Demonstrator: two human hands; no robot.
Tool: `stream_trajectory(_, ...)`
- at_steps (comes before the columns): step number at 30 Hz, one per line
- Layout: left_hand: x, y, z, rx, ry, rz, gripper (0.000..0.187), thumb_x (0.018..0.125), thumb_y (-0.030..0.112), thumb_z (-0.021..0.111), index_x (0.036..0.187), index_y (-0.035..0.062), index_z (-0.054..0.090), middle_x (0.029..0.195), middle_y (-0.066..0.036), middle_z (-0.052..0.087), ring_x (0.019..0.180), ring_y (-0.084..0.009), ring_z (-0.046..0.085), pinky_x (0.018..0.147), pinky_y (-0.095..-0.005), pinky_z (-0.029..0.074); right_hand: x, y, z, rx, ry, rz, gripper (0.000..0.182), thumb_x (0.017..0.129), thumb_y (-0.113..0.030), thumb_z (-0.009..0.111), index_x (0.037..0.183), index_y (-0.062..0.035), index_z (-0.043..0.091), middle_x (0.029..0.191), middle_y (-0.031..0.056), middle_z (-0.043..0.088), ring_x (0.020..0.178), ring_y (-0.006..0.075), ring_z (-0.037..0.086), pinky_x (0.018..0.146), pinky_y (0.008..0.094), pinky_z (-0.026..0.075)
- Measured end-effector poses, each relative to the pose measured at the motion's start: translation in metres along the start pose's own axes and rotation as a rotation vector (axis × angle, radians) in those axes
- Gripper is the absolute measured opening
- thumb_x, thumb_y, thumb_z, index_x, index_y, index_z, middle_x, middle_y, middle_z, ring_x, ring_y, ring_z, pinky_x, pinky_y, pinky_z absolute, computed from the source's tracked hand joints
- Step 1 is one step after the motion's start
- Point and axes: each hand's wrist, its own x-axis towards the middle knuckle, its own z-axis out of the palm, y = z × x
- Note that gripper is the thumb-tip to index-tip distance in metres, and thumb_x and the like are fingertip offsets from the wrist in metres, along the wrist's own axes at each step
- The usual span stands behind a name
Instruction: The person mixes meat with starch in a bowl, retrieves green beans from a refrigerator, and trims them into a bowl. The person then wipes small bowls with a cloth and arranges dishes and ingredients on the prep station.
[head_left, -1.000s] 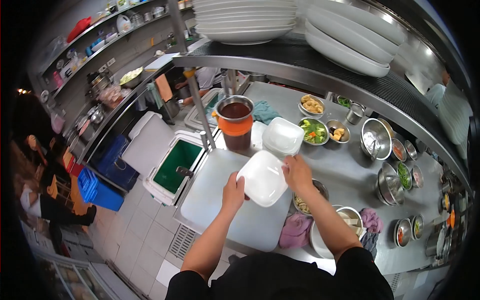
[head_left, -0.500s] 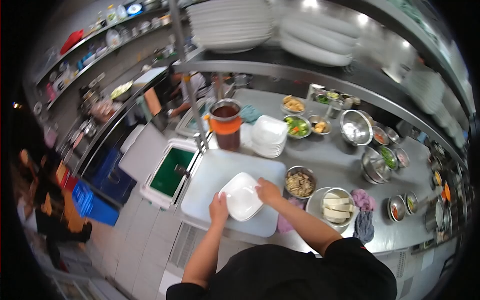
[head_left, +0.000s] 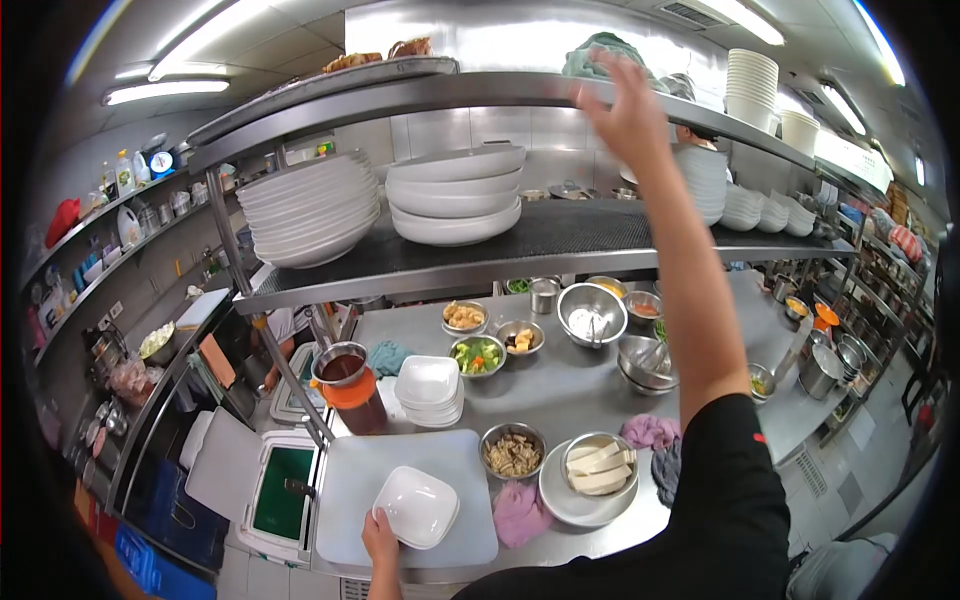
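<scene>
A white square bowl (head_left: pixel 418 508) sits over the pale cutting board (head_left: pixel 340 470). My left hand (head_left: pixel 379 540) grips it at its lower left edge. High above, my right hand (head_left: pixel 628 112) is raised to the top shelf with its fingers spread, somewhat blurred. It overlaps a green cloth (head_left: pixel 597 54) lying up there, and nothing shows in its grasp. Behind the board stands a stack of similar square bowls (head_left: pixel 430 383). To the board's right are a metal bowl of sliced mushrooms (head_left: pixel 513 452) and a pink cloth (head_left: pixel 521 513).
A steel shelf (head_left: pixel 570 262) crosses above the counter, bearing stacked white plates (head_left: pixel 310 212) and large bowls (head_left: pixel 455 195). An orange-collared container of dark liquid (head_left: pixel 355 400) stands by the shelf post. White blocks (head_left: pixel 600 468) fill a metal bowl at right. An open green-lined cooler (head_left: pixel 283 490) is at left.
My right hand has let go of the white bowl and risen to the top shelf. My left hand still holds the bowl. The view has tilted upward.
</scene>
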Motion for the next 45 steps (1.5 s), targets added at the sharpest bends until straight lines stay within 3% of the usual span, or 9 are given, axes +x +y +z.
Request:
stream_trajectory(3, -0.001, 0.009, -0.001, -0.016, 0.006, -0.024, 0.040, 0.101, 0.034, 0.048, 0.107, -0.0017, 0.064, 0.094, -0.020, 0.070, 0.085, -0.0320, 0.066, 0.078, -0.0403, 0.050, 0.077, 0.070, 0.029, -0.177, 0.002, 0.169, 0.064, 0.082, -0.050, 0.069, 0.133, -0.0136, 0.055, 0.131, 0.0168, 0.057, 0.120, 0.0358, 0.055, 0.100, 0.0469, 0.045)
stream_trajectory(6, 0.000, 0.001, 0.004, -0.025, 0.039, 0.021, 0.043, 0.101, 0.037, 0.047, 0.113, -0.0020, 0.063, 0.094, -0.020, 0.070, 0.084, -0.0309, 0.066, 0.078, -0.0394, 0.050, 0.095, 0.121, 0.065, -0.311, -0.763, 0.415, 0.080, 0.074, -0.067, 0.064, 0.136, -0.0180, 0.054, 0.144, 0.0151, 0.049, 0.130, 0.0352, 0.049, 0.105, 0.0464, 0.041)
stream_trajectory(12, 0.009, -0.008, -0.013, 0.115, 0.290, 0.078, 0.042, 0.099, 0.031, 0.053, 0.131, 0.0025, 0.055, 0.101, -0.015, 0.063, 0.085, -0.0236, 0.060, 0.072, -0.0354, 0.050, 0.075, 0.074, 0.039, -0.131, -0.468, 0.400, 0.045, 0.081, -0.046, 0.059, 0.115, -0.0175, 0.065, 0.117, 0.0145, 0.067, 0.108, 0.0320, 0.063, 0.092, 0.0471, 0.047)
stream_trajectory(18, 0.019, 0.152, -0.048, -0.576, 0.032, 0.173, 0.046, 0.102, 0.026, 0.049, 0.141, 0.0032, 0.043, 0.129, -0.010, 0.052, 0.104, -0.0227, 0.058, 0.074, -0.0312, 0.054, -0.060, -0.078, -0.036, 0.558, -0.088, 0.163, 0.029, 0.077, -0.019, 0.067, 0.101, -0.0053, 0.062, 0.092, 0.0169, 0.066, 0.086, 0.0274, 0.067, 0.076, 0.0377, 0.050)
stream_trajectory(22, -0.008, 0.193, -0.014, -1.311, -0.478, -0.049, 0.052, 0.102, 0.028, 0.047, 0.147, 0.0055, 0.035, 0.143, -0.010, 0.045, 0.126, -0.0256, 0.049, 0.103, -0.0377, 0.045, -0.232, -0.230, -0.065, 1.174, -0.800, 0.078, 0.031, 0.070, -0.018, 0.071, 0.098, -0.0054, 0.062, 0.095, 0.0151, 0.061, 0.092, 0.0346, 0.062, 0.080, 0.0431, 0.050)
stream_trajectory(24, -0.024, 0.165, -0.006, -0.433, -0.352, 0.604, 0.052, 0.101, 0.025, 0.051, 0.146, 0.0044, 0.036, 0.142, -0.009, 0.047, 0.126, -0.0233, 0.049, 0.111, -0.0378, 0.037, -0.318, -0.288, -0.078, 1.267, -1.028, 0.049, 0.035, 0.074, -0.020, 0.073, 0.103, -0.0052, 0.062, 0.097, 0.0150, 0.061, 0.094, 0.0351, 0.060, 0.081, 0.0432, 0.050)
stream_trajectory(34, -0.087, 0.063, 0.017, -1.574, -0.821, -0.298, 0.051, 0.099, 0.023, 0.056, 0.144, 0.0069, 0.039, 0.142, -0.008, 0.047, 0.123, -0.0194, 0.051, 0.104, -0.0363, 0.045, -0.362, -0.311, -0.147, 1.177, -1.297, 0.100, 0.090, 0.062, -0.027, 0.089, 0.140, -0.0097, 0.048, 0.150, 0.0212, 0.034, 0.136, 0.0401, 0.039, 0.105, 0.0465, 0.039)
stream_trajectory(41, -0.068, 0.094, -0.058, -0.496, -0.974, -0.064, 0.035, 0.098, 0.025, 0.055, 0.128, 0.0069, 0.059, 0.116, -0.005, 0.067, 0.100, -0.0169, 0.062, 0.089, -0.0324, 0.051, -0.368, -0.302, -0.103, 1.171, -1.049, 0.459, 0.052, 0.061, -0.010, 0.078, 0.111, -0.0066, 0.065, 0.115, 0.0159, 0.060, 0.109, 0.0351, 0.058, 0.094, 0.0403, 0.046)
stream_trajectory(45, -0.011, 0.058, -0.071, -0.050, -0.052, -0.014, 0.034, 0.093, 0.027, 0.060, 0.117, 0.0044, 0.063, 0.100, -0.014, 0.068, 0.090, -0.0252, 0.067, 0.079, -0.0382, 0.052, -0.368, -0.320, -0.061, 1.048, -0.907, 0.453, 0.051, 0.068, -0.013, 0.074, 0.117, -0.0074, 0.063, 0.115, 0.0173, 0.059, 0.108, 0.0347, 0.058, 0.094, 0.0402, 0.046)
